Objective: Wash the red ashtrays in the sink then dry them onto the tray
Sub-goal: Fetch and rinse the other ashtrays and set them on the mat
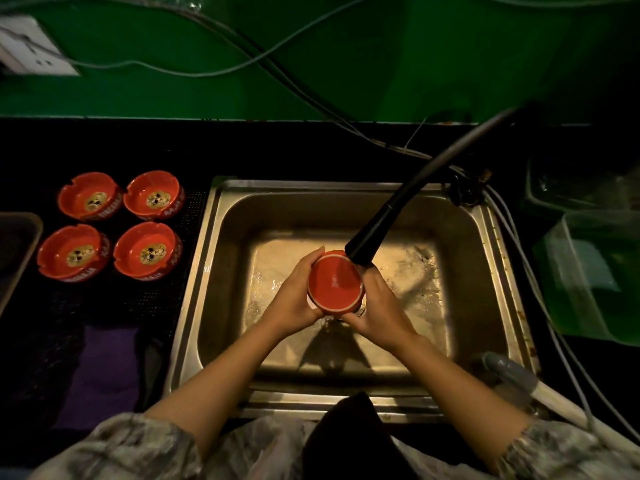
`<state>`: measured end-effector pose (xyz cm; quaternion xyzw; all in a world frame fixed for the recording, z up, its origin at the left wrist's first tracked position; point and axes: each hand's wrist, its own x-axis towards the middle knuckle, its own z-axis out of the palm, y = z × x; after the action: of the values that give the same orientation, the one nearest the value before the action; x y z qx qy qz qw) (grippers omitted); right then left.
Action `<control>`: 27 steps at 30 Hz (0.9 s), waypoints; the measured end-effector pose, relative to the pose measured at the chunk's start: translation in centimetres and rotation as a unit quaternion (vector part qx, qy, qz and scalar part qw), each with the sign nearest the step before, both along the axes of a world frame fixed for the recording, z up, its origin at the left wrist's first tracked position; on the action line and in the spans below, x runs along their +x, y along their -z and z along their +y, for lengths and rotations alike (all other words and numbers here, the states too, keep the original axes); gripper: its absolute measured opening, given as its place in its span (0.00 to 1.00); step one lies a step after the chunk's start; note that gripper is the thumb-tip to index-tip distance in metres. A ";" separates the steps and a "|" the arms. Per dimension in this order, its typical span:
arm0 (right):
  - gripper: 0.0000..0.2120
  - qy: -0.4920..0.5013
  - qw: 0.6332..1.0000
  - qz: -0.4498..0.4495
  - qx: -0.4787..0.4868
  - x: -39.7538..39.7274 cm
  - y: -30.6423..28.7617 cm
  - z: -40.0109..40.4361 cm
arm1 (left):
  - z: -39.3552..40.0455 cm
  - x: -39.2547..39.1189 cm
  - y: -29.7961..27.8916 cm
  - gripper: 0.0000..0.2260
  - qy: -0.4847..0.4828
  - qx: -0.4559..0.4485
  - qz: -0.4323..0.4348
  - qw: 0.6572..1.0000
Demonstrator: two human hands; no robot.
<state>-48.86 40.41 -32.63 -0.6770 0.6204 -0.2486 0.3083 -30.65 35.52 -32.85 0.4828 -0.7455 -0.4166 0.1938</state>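
Over the steel sink [214, 258] I hold one red ashtray [334, 282] upside down, its flat base facing up, just under the black faucet head [363, 247]. My left hand [294, 299] grips its left side and my right hand [381, 306] grips its right and lower side. Water shines on the sink floor beneath. On the dark counter to the left stand several more red ashtrays, upright with printed centres, among them one at the back [89, 196] and one at the front [148, 251].
A grey tray edge [20, 251] shows at the far left. A purple cloth [104, 375] lies on the counter at the front left. Clear plastic containers [585, 271] sit right of the sink. A grey glove [509, 372] rests at the sink's front right corner. Cables run across the green wall.
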 end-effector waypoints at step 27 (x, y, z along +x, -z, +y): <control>0.50 -0.012 0.977 -0.184 0.103 5.4 -3.2 1.5 | 2.1 6.2 -8.1 0.54 0.073 -0.060 -0.211 0.973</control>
<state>-43.47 41.87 -29.47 -0.5917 0.5673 -0.2994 0.4882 -24.43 37.62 -24.71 0.4916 -0.8264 -0.2730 0.0294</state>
